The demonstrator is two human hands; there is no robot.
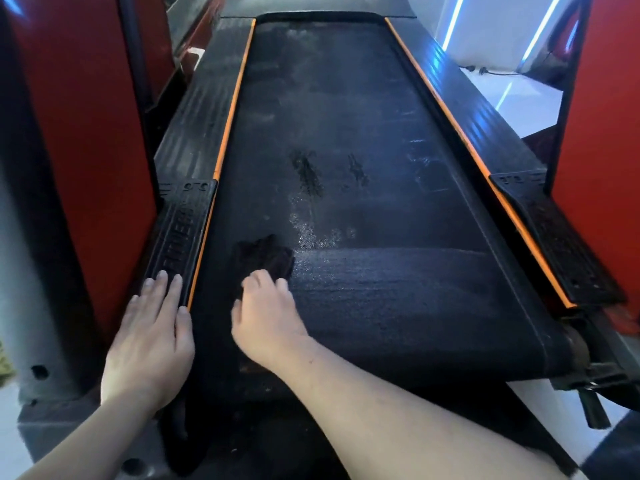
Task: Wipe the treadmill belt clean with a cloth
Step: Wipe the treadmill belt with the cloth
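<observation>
While the left hand (pixel 152 341) lies flat, fingers straight, on the near end of the black left side rail (pixel 180 230), its little-finger edge just reaching the left orange strip (pixel 230 109), the right hand (pixel 266 313) has its grip closed on a dark cloth (pixel 266 254), fingers curled over it. The cloth sits on the treadmill belt (pixel 346 133), close to the belt's left edge and towards the near end, bunched ahead of the knuckles.

From the cloth a darker band (pixel 398 282) runs across to the right orange strip (pixel 450 116). Beyond it the belt is greyish, with pale dusty patches and two dark smears (pixel 308 174) near the middle. The whole width to the right of the cloth and the length ahead of it lie open.

A right side rail (pixel 554 237) borders the far edge. Red uprights stand close on the left (pixel 86 133) and right (pixel 602 133), hemming the deck in.
</observation>
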